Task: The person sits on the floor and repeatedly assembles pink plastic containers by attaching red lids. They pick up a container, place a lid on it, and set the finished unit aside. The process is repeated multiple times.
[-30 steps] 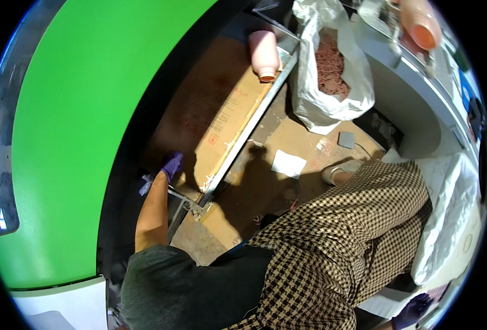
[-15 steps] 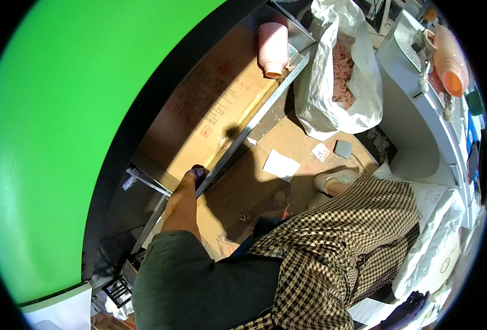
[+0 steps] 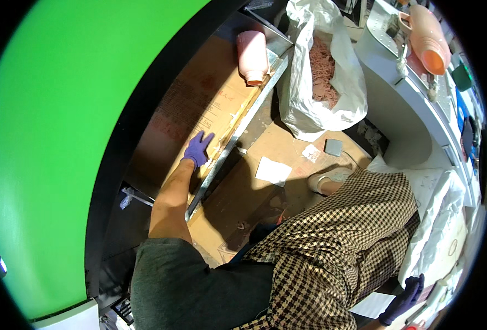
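Note:
My left hand (image 3: 199, 149), in a purple glove, reaches over a cardboard sheet (image 3: 196, 113) that lines a long metal-edged tray. Its fingers are spread with nothing in them, pointing up the cardboard. Further along the same sheet, a pink bottle (image 3: 252, 56) lies on its side, its open neck toward me. My right hand (image 3: 404, 301), also gloved in purple, is low at the right beside the white worktop and a white plastic bag (image 3: 438, 220). Its fingers are extended, and I see nothing held in them.
A large green machine cover (image 3: 62, 137) fills the left. Beyond the tray stands a white sack (image 3: 304, 110) of pinkish-brown scraps (image 3: 323, 71). A peach jug-like container (image 3: 427, 41) lies on the curved white bench (image 3: 383, 66). Paper (image 3: 273, 171) and a grey square (image 3: 333, 147) lie on floor cardboard.
My left hand has moved from the tray's near edge further up the cardboard, and its fingers are now spread. My right hand has risen slightly with fingers pointing up. The view has shifted.

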### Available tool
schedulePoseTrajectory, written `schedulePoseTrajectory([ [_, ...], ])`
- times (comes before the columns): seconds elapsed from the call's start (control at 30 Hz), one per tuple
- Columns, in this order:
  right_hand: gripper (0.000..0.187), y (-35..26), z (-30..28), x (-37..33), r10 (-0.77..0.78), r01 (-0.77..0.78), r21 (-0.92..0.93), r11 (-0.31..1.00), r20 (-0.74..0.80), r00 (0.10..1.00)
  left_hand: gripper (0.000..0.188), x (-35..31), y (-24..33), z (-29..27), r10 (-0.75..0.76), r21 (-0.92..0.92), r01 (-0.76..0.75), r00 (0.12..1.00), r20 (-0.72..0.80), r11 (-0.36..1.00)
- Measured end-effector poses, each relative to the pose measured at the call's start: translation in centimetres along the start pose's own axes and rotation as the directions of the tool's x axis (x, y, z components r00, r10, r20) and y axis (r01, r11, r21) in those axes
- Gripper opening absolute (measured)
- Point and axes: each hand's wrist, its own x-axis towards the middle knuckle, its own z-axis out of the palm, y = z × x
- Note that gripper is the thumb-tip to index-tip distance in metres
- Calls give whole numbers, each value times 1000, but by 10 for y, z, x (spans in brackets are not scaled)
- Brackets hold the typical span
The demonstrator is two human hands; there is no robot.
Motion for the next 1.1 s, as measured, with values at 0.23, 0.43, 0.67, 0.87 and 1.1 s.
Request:
schedulePoseTrajectory([
  [0.23,35,13,9,-7,107,-117,178,977,64,992,79,86,51,-16,137,0,-138,986,95,990],
  [0.43,29,6,26,-17,117,-148,206,967,157,981,53,155,106,-35,-32,-9,37,947,321,999],
  [0.67,28,16,52,-43,83,-98,58,993,226,970,48,132,43,-23,126,185,-225,893,432,957],
  [0.87,29,44,63,-40,46,-42,-22,999,274,961,70,50,-40,9,381,133,-416,896,228,900],
  [1.1,23,25,74,-36,-37,73,-98,993,327,944,120,-32,-18,-3,172,1,-174,971,166,985],
])
